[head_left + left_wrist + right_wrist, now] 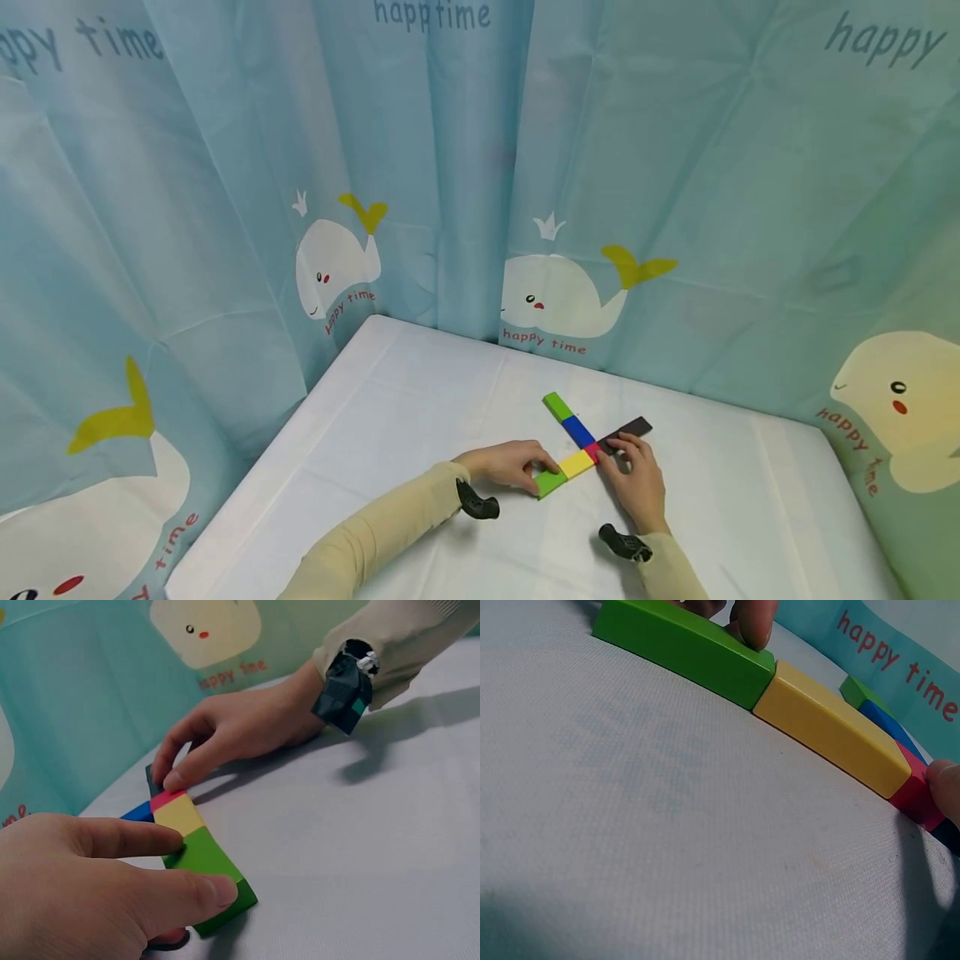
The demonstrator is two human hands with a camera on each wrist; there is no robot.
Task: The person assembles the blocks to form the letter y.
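Coloured blocks lie on the white table, joined end to end in a branching shape. My left hand (513,463) pinches the near green block (206,862) between thumb and index finger. A yellow block (832,729) abuts that block, and a small red block (913,793) follows it. At the red block my right hand (636,482) grips with its thumb on the red side; its other fingers reach over the black block (637,426). A blue block (578,432) runs from the red one to a far green block (557,406). The right fingertips are partly hidden in the right wrist view.
The white table (420,392) has its back edge against a light blue curtain (465,167) with whale prints. Both sleeves carry a black wrist device, such as the left one (477,502). The blocks lie toward the table's middle right.
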